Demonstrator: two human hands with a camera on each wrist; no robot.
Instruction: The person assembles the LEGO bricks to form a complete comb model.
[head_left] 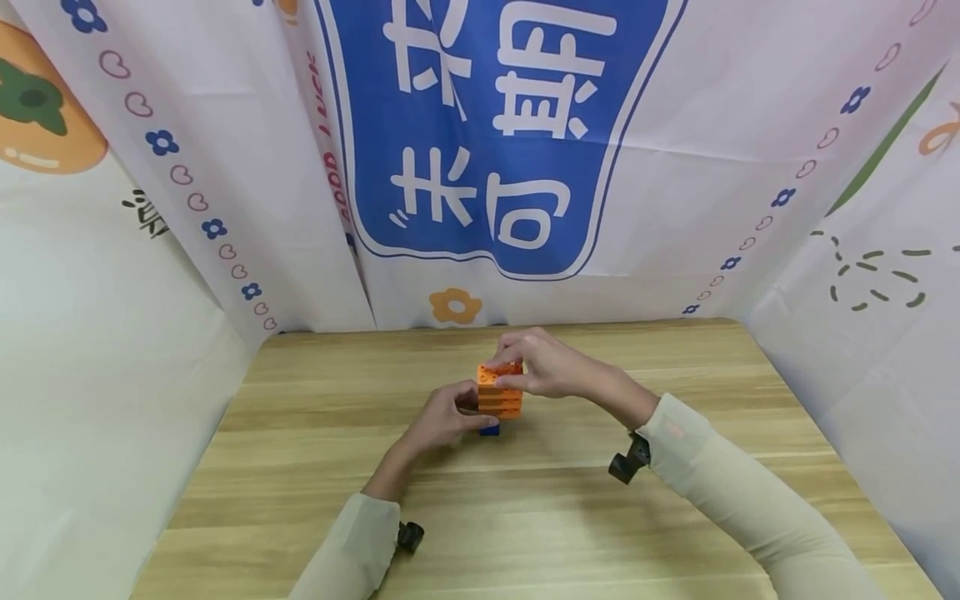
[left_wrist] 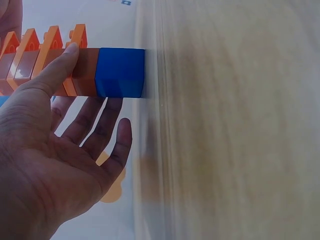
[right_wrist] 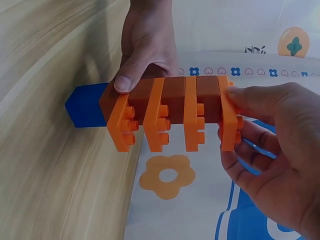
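Note:
A tower of toy building bricks (head_left: pixel 499 403) stands on the table, a blue block (left_wrist: pixel 120 72) at its foot. Above that, brown blocks (right_wrist: pixel 174 95) alternate with wider orange bricks (right_wrist: pixel 192 115), whose ends jut out to one side with studs on them. My left hand (head_left: pixel 442 417) grips the tower low down, its thumb on the lowest brown block and its fingers partly hidden behind. At the upper end, my right hand (head_left: pixel 551 367) pinches the topmost orange brick (right_wrist: pixel 228 117) between thumb and fingers. That brick sits against the brown block under it; whether it is fully pressed on I cannot tell.
The wood-grain table (head_left: pixel 315 517) reaches back to a printed white cloth (head_left: pixel 675 233) with a blue sign, which hangs as a back wall. More cloth encloses the left and right sides. A small black camera (head_left: pixel 628 458) is strapped at the right wrist.

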